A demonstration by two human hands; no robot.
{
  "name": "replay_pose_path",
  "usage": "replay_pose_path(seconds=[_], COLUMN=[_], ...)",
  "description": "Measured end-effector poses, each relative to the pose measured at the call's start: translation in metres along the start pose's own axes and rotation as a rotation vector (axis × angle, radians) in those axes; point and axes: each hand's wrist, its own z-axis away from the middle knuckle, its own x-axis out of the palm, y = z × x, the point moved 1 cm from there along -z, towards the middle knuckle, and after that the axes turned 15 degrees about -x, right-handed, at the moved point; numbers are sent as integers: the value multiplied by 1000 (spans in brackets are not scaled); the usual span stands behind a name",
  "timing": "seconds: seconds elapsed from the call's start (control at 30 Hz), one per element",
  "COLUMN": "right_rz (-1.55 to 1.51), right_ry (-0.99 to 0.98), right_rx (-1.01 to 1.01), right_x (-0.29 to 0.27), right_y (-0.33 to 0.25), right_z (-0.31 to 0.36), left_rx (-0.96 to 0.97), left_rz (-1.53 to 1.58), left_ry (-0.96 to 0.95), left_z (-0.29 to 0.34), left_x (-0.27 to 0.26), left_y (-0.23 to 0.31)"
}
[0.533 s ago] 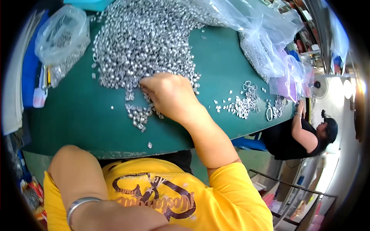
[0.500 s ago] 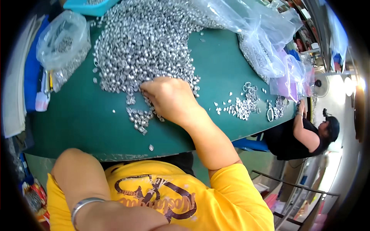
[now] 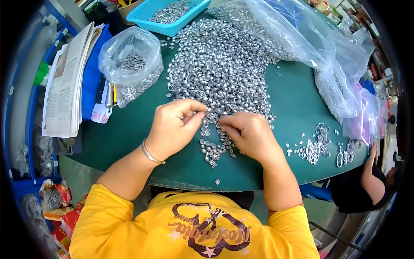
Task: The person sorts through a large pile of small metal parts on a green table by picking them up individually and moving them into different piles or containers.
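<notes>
A large pile of small silver oval metal pieces (image 3: 220, 64) covers the middle of the green table (image 3: 181, 166). At its near edge, my left hand (image 3: 177, 125) is closed with thumb and forefinger together. My right hand (image 3: 254, 136) is just right of it, fingertips pinched among the pieces. Whatever either pinch holds is too small or hidden to make out. Between and below the hands lies a little cluster of the same pieces (image 3: 211, 150). A single piece (image 3: 217, 181) rests by the near table edge.
Left of the pile stand an open plastic bag of metal parts (image 3: 129, 45) and a stack of papers (image 3: 64, 86). Behind is a blue basket (image 3: 172, 26). Large clear bags (image 3: 340, 60) and small loose parts (image 3: 312, 149) lie right, near another person (image 3: 362, 185).
My left hand has come up from low in front of my chest to the pile's near edge. My right hand stays at that edge. The whole view has shifted and levelled.
</notes>
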Motion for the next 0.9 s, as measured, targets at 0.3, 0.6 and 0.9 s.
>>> replay_pose_path(seconds=[0.3, 0.6, 0.9], right_rz=[-357, -556, -492], right_ry=[76, 76, 71], right_rx=[177, 153, 49], right_x=[0, -8, -11], right_y=[1, 2, 0], right_z=[-5, -5, -7], left_rx=[4, 90, 238], left_rz=[-77, -103, -135], left_ry=[-160, -110, -46], left_z=[4, 11, 13], left_x=[10, 10, 7], left_y=[-1, 4, 6])
